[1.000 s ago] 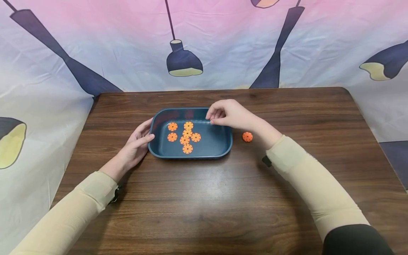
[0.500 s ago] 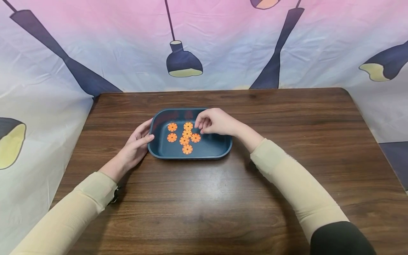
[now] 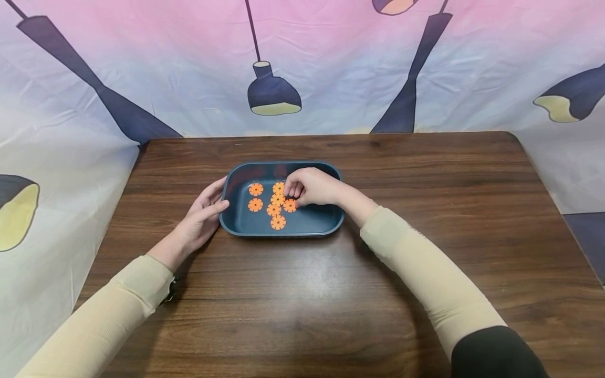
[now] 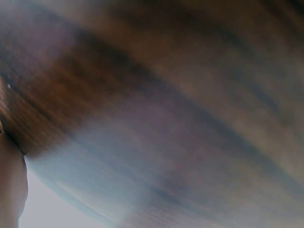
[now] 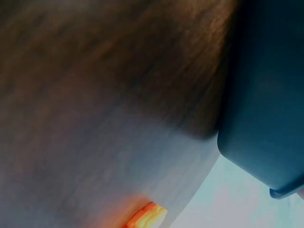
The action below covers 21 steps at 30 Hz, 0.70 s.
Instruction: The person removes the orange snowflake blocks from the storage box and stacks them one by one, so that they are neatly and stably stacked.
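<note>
My left hand (image 3: 200,212) holds the left end of a blue rectangular tray (image 3: 279,234), thumb over the rim, the other fingers along the outside wall. Inside lie several orange notched building discs, two apart at the left and a touching group in the middle. My right hand (image 3: 314,188) is inside the tray with curled fingers. Its thumb touches the right edge of one disc (image 3: 290,205) and a fingertip is near the upper edge; whether they pinch it is unclear. The right wrist view shows an orange disc (image 5: 148,216) outside the tray, covered by my arm in the head view.
The tray stands on a dark wood-grain table (image 3: 302,304), towards its back edge. A printed cloth (image 3: 331,79) with lamp shapes hangs behind it. The left wrist view is mostly blurred table.
My right hand has moved left and down from the tray's right back corner to the middle discs. My forearm now covers the loose disc. The left hand and tray have stayed put.
</note>
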Tool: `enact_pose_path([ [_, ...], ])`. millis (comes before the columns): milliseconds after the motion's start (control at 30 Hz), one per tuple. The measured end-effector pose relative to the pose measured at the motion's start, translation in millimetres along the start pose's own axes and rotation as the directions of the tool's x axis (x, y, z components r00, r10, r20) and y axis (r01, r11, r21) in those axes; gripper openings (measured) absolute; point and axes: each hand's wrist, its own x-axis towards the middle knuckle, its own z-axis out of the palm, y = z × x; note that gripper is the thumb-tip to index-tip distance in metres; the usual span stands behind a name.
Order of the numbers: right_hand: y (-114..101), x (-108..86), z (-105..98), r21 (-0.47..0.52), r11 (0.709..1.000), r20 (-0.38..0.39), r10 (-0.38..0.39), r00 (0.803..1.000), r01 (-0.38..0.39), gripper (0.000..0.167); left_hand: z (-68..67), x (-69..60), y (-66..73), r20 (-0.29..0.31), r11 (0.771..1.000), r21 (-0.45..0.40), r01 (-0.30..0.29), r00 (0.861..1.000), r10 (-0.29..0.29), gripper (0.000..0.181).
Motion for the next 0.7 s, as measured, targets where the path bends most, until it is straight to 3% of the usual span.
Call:
enact_pose_path([
  [400, 1.5, 5.7, 7.8, -0.109, 0.994, 0.031, -0.029, 0.999, 0.032, 0.026, -0.9, 0.0, -2.7, 0.024, 1.0, -0.014, -0.027, 0.999, 0.028, 0.059],
  [700, 2.2, 7.0, 9.4, -0.128, 0.991, 0.023, -0.022, 0.999, 0.025, 0.024, -1.4, 1.3, -2.8, 0.023, 0.999, -0.027, -0.03, 0.999, 0.031, 0.058],
])
